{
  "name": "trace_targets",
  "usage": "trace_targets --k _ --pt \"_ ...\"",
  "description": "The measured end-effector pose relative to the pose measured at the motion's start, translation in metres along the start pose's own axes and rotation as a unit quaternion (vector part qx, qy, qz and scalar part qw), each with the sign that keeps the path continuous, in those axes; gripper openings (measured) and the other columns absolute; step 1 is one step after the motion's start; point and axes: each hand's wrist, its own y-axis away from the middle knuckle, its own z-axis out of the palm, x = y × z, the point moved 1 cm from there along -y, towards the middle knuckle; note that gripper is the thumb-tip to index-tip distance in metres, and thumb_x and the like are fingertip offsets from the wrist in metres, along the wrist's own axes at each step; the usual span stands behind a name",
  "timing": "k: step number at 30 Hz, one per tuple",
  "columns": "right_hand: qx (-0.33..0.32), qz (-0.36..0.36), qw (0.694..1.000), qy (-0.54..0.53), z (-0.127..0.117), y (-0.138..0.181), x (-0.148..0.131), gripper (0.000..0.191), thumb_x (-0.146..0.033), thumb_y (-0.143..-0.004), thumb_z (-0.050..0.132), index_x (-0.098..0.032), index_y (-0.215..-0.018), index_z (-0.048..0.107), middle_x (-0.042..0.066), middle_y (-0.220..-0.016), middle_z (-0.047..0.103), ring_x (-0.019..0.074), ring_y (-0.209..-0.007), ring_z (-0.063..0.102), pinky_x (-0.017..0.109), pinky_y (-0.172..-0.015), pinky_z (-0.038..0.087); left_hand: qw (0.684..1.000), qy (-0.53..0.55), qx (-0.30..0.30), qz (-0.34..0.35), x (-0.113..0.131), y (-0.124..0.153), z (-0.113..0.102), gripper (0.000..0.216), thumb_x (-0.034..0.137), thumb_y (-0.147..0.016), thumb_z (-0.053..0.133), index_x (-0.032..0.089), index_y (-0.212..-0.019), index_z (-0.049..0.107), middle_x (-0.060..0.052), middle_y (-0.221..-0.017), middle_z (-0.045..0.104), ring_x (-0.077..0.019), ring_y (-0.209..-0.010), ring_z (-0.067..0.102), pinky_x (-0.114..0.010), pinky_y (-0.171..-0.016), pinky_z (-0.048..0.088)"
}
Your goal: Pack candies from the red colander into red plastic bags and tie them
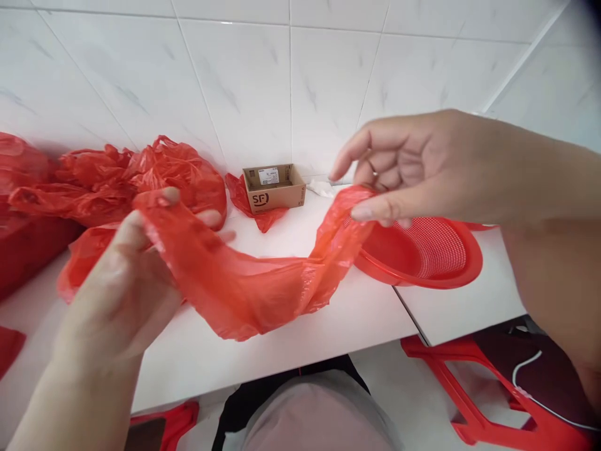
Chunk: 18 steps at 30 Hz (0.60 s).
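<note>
A thin red plastic bag (263, 282) hangs stretched between my two hands above the white table, sagging in the middle. My left hand (126, 288) grips one end of it, thumb on top and some fingers loosely spread behind. At the other end, my right hand (404, 169) pinches the bag between thumb and fingers, with its index finger held out. Below and behind my right hand lies a red plastic colander (441, 250). Beyond my left hand, crumpled red plastic bags (183, 169) are heaped on the table.
A small open cardboard box (277, 191) stands near the tiled wall (244, 88), on a piece of red plastic. White tissue (322, 188) lies beside it. The table (300, 338) has a seam near the colander. A red stool (451, 382) with dark cloth stands below right.
</note>
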Motion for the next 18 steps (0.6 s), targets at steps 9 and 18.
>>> trace_targets --k 9,18 --pt "-0.067 -0.181 0.955 -0.225 0.071 -0.039 -0.045 0.014 -0.012 -0.087 0.060 -0.016 -0.100 0.058 -0.002 -0.087 0.060 0.0087 -0.077 0.061 0.023 -0.067 0.055 0.945 -0.184 -0.237 -0.132 -0.008 -0.018 0.047 0.023 0.038 -0.083 0.067 0.020 -0.095 0.060 0.002 -0.076 0.050 -0.0104 -0.064 0.047 -0.022 -0.058 0.050" --pt "-0.034 -0.132 0.963 -0.234 0.106 -0.044 0.007 0.022 -0.026 -0.087 0.063 -0.022 -0.108 0.056 0.002 -0.103 0.063 0.0142 -0.095 0.062 0.033 -0.082 0.055 0.970 -0.024 -0.066 -0.231 -0.024 -0.027 0.041 0.036 0.049 -0.083 0.064 0.017 -0.070 0.053 0.007 -0.056 0.040 -0.0041 -0.045 0.034 -0.015 -0.042 0.033"
